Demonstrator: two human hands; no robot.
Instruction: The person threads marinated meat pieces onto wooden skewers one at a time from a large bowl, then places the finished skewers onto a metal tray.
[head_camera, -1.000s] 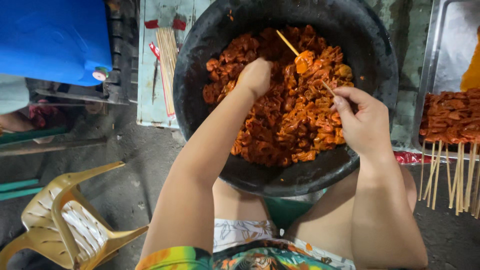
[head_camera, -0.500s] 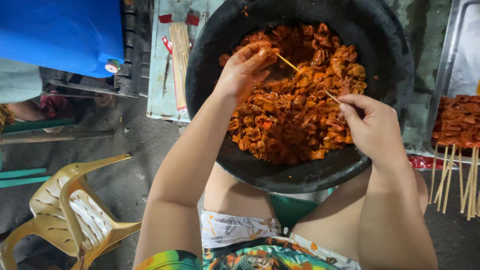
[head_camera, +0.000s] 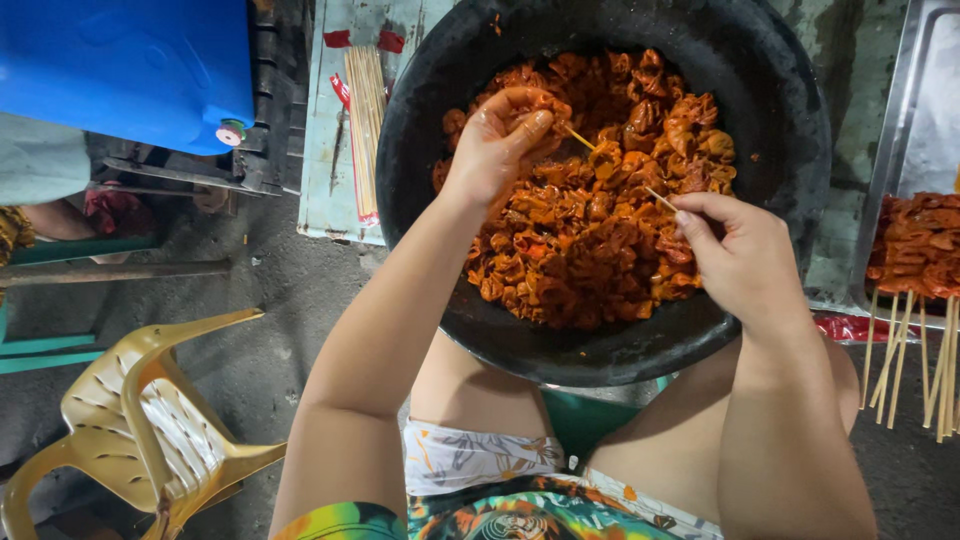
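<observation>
While a wide black basin (head_camera: 770, 130) rests on the lap, we see it heaped with orange-red marinated meat pieces (head_camera: 590, 230). Behind it on the left stand a blue container (head_camera: 130, 60) and, lower down, a tipped yellow plastic chair (head_camera: 140, 420); on the right lies a metal tray (head_camera: 905, 120) holding finished skewers (head_camera: 915, 290). We note the left hand (head_camera: 500, 140) closed around a piece of meat over the heap, and the right hand (head_camera: 745, 255) pinching a thin bamboo stick (head_camera: 655, 197) whose tip points into the meat. Spare sticks (head_camera: 365, 120) lie beside the basin.
</observation>
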